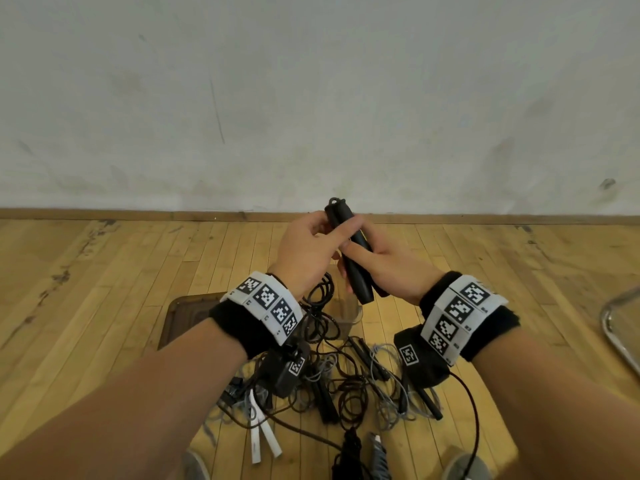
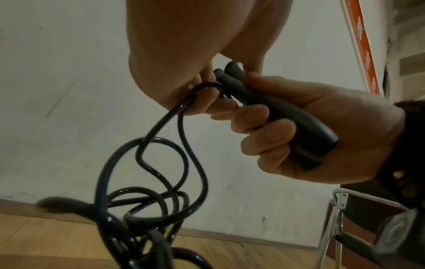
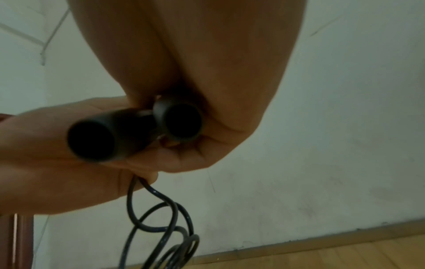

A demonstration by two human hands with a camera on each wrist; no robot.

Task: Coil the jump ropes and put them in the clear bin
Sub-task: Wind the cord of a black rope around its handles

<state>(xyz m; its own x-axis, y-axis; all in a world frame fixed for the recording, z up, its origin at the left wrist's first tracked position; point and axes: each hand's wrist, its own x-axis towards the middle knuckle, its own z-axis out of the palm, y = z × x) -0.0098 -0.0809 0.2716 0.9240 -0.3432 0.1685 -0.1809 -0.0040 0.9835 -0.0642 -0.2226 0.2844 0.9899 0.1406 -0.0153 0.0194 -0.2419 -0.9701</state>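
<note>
Both my hands hold one black jump rope in front of me, above the floor. My right hand (image 1: 386, 268) grips its two black handles (image 1: 356, 265) side by side, fingers curled round them (image 2: 264, 131). My left hand (image 1: 308, 247) pinches the upper end of the handles, where the cord leaves them (image 2: 207, 87). The glossy black cord (image 2: 147, 163) hangs below in loose, uneven loops (image 3: 161, 222). The handles' butt ends face the right wrist camera (image 3: 92, 141). The clear bin (image 1: 355, 315) stands on the floor just under my hands, and the cord loops (image 1: 320, 299) droop at its left rim.
A tangled pile of more jump ropes (image 1: 346, 386), black, brown and grey, lies on the wood floor nearer to me, with two white handles (image 1: 259, 438) at its left. A dark floor panel (image 1: 180, 317) lies left of the bin. A metal chair frame (image 1: 620, 327) stands at right. The wall is close ahead.
</note>
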